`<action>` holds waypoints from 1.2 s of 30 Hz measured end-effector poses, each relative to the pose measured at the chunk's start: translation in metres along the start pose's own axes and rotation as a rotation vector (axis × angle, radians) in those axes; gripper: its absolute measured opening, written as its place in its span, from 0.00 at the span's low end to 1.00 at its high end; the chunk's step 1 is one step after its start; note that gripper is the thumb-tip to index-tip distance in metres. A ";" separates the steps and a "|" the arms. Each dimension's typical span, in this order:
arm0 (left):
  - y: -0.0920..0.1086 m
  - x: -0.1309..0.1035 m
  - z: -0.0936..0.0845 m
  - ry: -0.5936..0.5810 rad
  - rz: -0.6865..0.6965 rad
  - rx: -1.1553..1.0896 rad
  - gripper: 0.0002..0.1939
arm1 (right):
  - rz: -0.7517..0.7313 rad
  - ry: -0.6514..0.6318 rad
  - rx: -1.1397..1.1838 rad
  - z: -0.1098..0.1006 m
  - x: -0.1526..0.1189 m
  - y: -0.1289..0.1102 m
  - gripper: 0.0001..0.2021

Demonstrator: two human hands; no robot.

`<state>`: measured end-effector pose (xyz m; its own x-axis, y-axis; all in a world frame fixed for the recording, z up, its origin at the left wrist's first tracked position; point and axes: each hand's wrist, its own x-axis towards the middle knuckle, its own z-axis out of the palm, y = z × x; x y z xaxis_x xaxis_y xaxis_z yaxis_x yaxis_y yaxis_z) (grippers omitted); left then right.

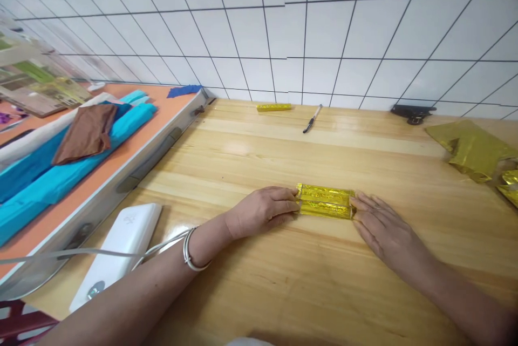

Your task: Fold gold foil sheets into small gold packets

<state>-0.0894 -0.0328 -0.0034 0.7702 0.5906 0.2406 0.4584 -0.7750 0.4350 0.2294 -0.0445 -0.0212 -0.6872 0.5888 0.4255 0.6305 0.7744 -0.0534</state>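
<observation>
Two shiny gold foil strips [325, 201] lie side by side, flat on the wooden table [243, 157]. At their left end, the fingertips of my left hand [269, 207] press together on the foil. My right hand [380, 225] rests on the table with its fingers stretched toward the right end, fingertips touching the foil edge. Silver bangles circle my left wrist. Another narrow gold piece [274, 107] lies near the tiled wall, with a pen [313, 119] to its right.
A white power strip [117, 254] with a cable lies at the left. Beyond it, an orange surface [162, 114] bears blue rolls and brown cloth [87, 133]. A black object [413, 113] and crumpled gold foil [475, 149] are at the right.
</observation>
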 end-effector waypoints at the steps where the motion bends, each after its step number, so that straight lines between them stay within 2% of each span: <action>1: 0.000 0.000 0.001 -0.001 -0.003 0.018 0.12 | 0.008 0.005 0.012 0.000 0.001 0.000 0.07; 8: 0.005 0.001 0.004 0.025 -0.032 0.137 0.10 | 0.056 -0.022 0.032 0.001 -0.001 0.000 0.07; 13: 0.007 -0.001 0.014 0.074 -0.065 0.173 0.10 | 0.069 -0.020 0.044 0.002 -0.003 0.000 0.08; 20: 0.014 -0.002 0.024 0.148 -0.204 0.103 0.09 | 0.006 -0.010 0.058 -0.003 -0.001 0.000 0.07; 25: 0.020 0.000 0.027 0.196 -0.335 -0.010 0.08 | 0.013 0.006 0.088 -0.005 -0.002 0.000 0.07; 31: 0.030 0.005 0.029 0.248 -0.425 -0.113 0.09 | 0.178 -0.030 0.198 -0.002 -0.001 -0.003 0.05; 36: 0.037 0.010 0.032 0.309 -0.467 -0.136 0.09 | 0.330 -0.072 0.314 -0.005 0.006 -0.008 0.06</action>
<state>-0.0507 -0.0629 -0.0128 0.3254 0.9173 0.2294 0.6419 -0.3924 0.6588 0.2218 -0.0480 -0.0137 -0.4983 0.8218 0.2762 0.6876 0.5687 -0.4514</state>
